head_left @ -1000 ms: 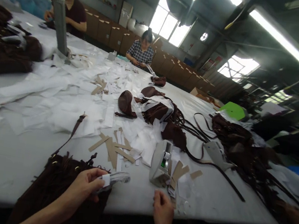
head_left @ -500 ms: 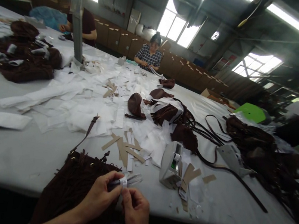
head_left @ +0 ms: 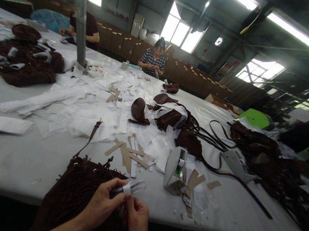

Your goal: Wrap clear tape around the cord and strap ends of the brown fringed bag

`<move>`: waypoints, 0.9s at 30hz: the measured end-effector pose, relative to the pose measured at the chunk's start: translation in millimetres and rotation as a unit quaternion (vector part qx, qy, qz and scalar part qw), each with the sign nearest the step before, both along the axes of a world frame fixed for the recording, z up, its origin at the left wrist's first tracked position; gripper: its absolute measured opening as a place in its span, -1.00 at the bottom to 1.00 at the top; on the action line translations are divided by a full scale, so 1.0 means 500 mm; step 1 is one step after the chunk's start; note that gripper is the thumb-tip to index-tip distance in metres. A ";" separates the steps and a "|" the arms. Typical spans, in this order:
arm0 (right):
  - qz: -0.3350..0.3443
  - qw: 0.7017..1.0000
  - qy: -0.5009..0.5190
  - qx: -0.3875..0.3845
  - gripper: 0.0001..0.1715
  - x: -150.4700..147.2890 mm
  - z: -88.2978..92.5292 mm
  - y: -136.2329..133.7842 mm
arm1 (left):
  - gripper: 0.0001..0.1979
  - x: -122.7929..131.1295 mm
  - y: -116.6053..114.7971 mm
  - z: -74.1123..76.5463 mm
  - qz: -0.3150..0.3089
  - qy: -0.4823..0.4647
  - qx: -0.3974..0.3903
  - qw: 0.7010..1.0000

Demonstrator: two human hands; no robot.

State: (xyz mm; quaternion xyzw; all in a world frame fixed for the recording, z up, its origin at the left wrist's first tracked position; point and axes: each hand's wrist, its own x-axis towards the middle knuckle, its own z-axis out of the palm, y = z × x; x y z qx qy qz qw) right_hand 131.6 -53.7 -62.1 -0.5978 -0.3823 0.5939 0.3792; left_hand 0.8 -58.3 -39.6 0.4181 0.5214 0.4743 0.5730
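Observation:
A dark brown fringed bag (head_left: pixel 72 188) leans over the near table edge, its buckled strap (head_left: pixel 90 136) stretched out on the tabletop. In front of it my left hand (head_left: pixel 106 197) is closed on a dark strap end with a white strip (head_left: pixel 127 188) wrapped around it. Clear plastic (head_left: pixel 138 185) sticks out past the fingers. My right hand (head_left: pixel 136 212) pinches at the lower edge of the white strip, thumb and forefinger together, touching the left fingers. Part of the strap is hidden under both hands.
A grey tape dispenser (head_left: pixel 175 171) stands to the right, beside tan card strips (head_left: pixel 194 182). White paper sheets (head_left: pixel 84 116) cover the middle. Brown bags (head_left: pixel 169 116) with long straps lie beyond, more at left (head_left: pixel 28 60) and right. Two people work across the table near a metal post (head_left: pixel 83 22).
My right hand has shifted slightly left, closer under the left fingers, at the white strip. The left hand stays nearly in place. The view has turned slightly.

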 end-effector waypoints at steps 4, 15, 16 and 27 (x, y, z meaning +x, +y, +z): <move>-0.012 1.000 0.006 0.025 -0.32 -0.015 0.007 -0.002 | -0.71 0.003 0.007 0.007 0.010 -0.086 -0.036 0.996; 0.003 0.995 0.077 0.062 -0.55 -0.011 0.009 -0.012 | -0.64 0.008 0.024 -0.016 0.054 -0.274 -0.140 0.950; 0.004 0.995 0.079 0.064 -0.56 -0.009 0.011 -0.012 | -0.65 0.007 0.024 -0.016 0.045 -0.280 -0.140 0.949; -0.023 0.990 -0.104 0.094 -0.57 -0.001 -0.026 -0.007 | -0.69 0.012 0.011 -0.003 -0.028 -0.238 -0.136 0.961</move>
